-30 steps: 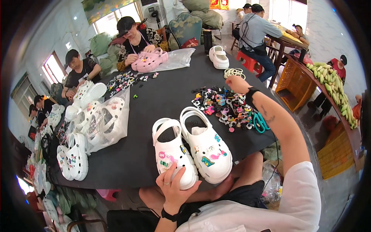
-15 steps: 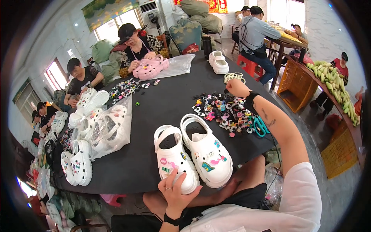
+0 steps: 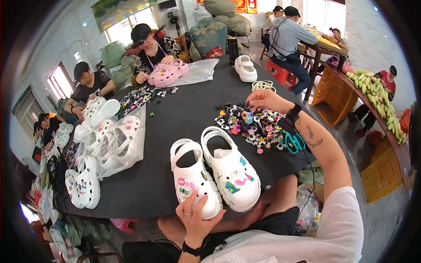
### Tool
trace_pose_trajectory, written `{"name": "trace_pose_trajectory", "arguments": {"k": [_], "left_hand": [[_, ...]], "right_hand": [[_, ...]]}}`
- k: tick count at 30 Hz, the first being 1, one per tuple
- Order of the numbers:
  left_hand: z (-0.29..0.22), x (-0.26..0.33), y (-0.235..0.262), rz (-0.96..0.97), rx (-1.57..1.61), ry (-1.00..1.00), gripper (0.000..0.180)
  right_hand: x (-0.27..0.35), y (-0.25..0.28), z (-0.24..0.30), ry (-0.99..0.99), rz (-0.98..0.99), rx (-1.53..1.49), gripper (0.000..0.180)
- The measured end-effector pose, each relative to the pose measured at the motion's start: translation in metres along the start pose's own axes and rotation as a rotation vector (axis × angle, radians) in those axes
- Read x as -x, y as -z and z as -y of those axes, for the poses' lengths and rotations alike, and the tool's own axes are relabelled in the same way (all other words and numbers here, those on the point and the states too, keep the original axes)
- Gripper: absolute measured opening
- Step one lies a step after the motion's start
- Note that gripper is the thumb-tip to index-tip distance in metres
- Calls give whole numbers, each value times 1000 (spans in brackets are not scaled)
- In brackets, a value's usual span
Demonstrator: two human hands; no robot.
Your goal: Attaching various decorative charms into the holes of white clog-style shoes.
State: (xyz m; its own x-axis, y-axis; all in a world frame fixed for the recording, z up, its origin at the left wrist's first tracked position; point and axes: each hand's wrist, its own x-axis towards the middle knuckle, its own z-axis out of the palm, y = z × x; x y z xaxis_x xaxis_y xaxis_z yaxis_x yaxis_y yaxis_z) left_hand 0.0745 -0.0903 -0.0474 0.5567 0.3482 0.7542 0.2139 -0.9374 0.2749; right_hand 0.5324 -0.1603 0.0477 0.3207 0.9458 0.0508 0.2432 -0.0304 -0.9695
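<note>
Two white foam clogs with small coloured charms sit at lower centre of the round black table [image 3: 175, 114]. My left hand [image 3: 196, 218] clasps the toe of the left clog [image 3: 193, 177]; the right clog [image 3: 230, 168] touches it. My right hand [image 3: 263, 101], fingers pinched, reaches into the heap of colourful charms [image 3: 252, 127] at centre right.

We are noting a round black table [image 3: 175, 118] as landmark. Beyond it, daylight is coming through windows [image 3: 125, 19] in a pale wall. Right of it, a wooden bench [image 3: 386, 127] is carrying green bananas [image 3: 377, 94]; a red stool [image 3: 280, 72] is standing behind.
</note>
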Motion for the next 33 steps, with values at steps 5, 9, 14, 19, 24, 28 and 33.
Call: {"name": "trace_pose_trajectory", "arguments": {"k": [5, 9, 14, 19, 24, 28, 33], "left_hand": [[0, 0, 5, 10, -7, 16, 70], [-4, -9, 15, 74, 37, 47, 67], [-4, -40, 51, 282, 349, 151, 48], [-32, -65, 65, 357, 862, 334, 48], [-39, -57, 57, 427, 1378, 608, 38], [-33, -52, 55, 389, 1341, 565, 29], [-6, -61, 67, 327, 1010, 517, 22]], "right_hand": [[34, -58, 49, 164, -38, 92, 13], [79, -119, 73, 584, -113, 280, 13], [114, -163, 92, 1045, -87, 691, 24], [122, -189, 77, 1250, -26, 771, 27], [136, -210, 77, 1298, -34, 818, 31], [142, -214, 67, 1270, -39, 794, 30], [148, -204, 58, 1153, -32, 826, 26]]}}
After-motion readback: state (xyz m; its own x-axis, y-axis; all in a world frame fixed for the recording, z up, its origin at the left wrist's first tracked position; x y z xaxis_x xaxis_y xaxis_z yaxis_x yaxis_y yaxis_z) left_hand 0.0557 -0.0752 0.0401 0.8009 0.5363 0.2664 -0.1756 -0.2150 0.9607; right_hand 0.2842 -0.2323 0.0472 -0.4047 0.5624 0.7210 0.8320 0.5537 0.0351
